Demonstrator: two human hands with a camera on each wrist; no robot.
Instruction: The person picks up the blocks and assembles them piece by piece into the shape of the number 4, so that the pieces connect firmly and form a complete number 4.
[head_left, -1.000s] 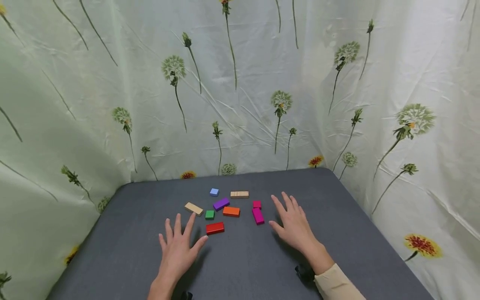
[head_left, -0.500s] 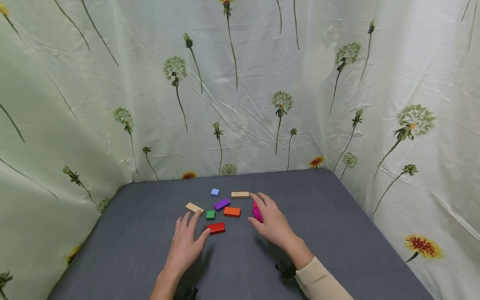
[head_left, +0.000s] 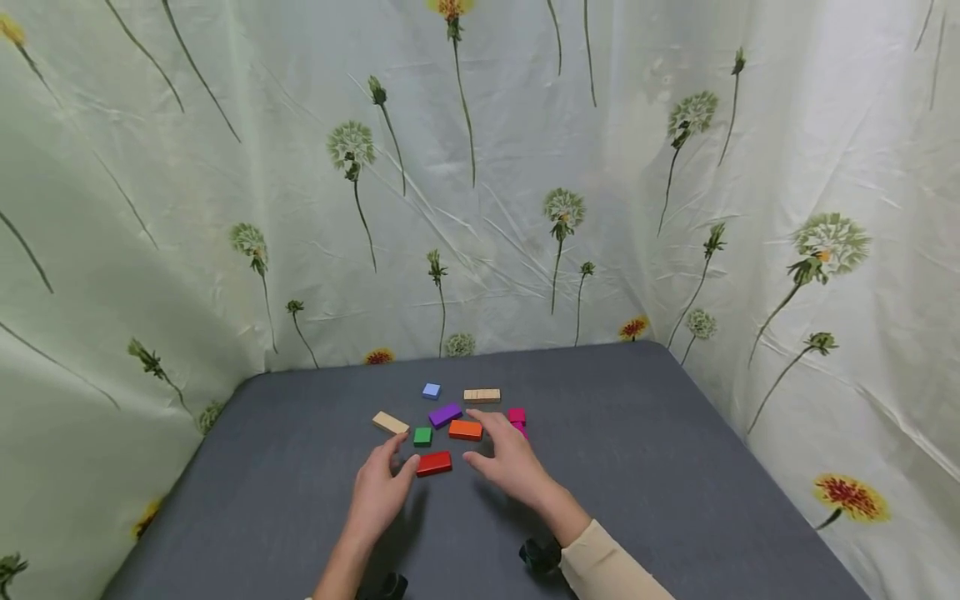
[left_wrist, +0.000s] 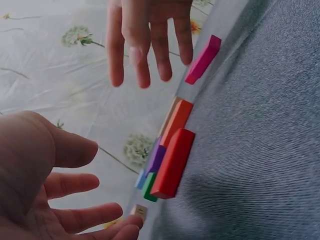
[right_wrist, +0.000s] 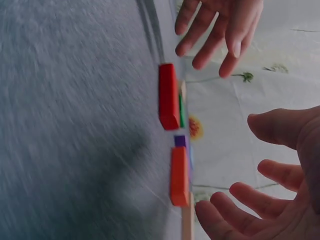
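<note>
My left hand [head_left: 381, 492] hovers beside the red block [head_left: 434, 464], its thumb tip close to the block's left end. The index finger overlaps the end of a plain wooden block [head_left: 390, 422]. My right hand [head_left: 512, 468] hangs just right of the orange block [head_left: 466, 430], fingers relaxed and holding nothing. In the left wrist view, the fingers [left_wrist: 65, 215] of the left hand are spread above the cloth, with nothing between them. Around the hands lie a green block [head_left: 423, 437], a purple block [head_left: 446, 416] and two magenta blocks [head_left: 517, 415], partly hidden by the right hand.
A small blue block [head_left: 431, 391] and another plain wooden block [head_left: 482, 396] lie farther back. Dark grey cloth [head_left: 285, 483] covers the table. A pale curtain [head_left: 495, 125] printed with dandelions hangs behind and at the sides.
My right hand has moved left across the magenta blocks toward the orange one. The left hand has shifted slightly right, with its fingers less spread. The blocks keep their places on the table.
</note>
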